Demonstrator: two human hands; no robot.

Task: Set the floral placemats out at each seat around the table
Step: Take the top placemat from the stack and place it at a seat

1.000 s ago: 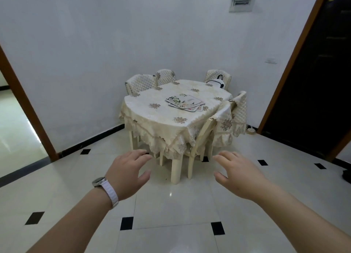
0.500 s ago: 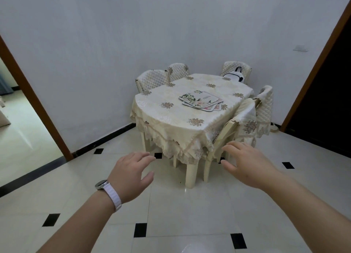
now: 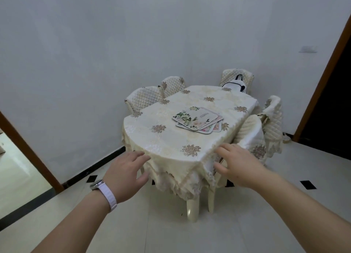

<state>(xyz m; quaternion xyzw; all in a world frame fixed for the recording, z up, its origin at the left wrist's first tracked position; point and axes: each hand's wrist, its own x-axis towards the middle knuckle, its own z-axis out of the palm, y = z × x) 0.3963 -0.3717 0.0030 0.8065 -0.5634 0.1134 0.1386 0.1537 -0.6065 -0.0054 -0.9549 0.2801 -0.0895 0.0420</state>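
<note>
A fanned stack of floral placemats (image 3: 198, 120) lies near the middle of the table (image 3: 171, 136), which wears a cream tablecloth with brown flower motifs. My left hand (image 3: 126, 174), with a white watch on the wrist, is held out with fingers apart at the table's near left edge. My right hand (image 3: 240, 166) reaches forward with spread fingers at the near right corner. Both hands hold nothing. Quilted cream chairs stand at the far left (image 3: 144, 98), the far side (image 3: 237, 77) and the right (image 3: 273, 117).
A black-and-white bag (image 3: 235, 85) sits on the far chair. A white wall runs behind the table. A brown door frame (image 3: 28, 150) stands at the left and a dark doorway (image 3: 330, 100) at the right. White floor tiles (image 3: 152, 224) have small black insets.
The table has come much closer and now reaches my hands. Both hands stay raised and spread, now at the table's near edge instead of over open floor.
</note>
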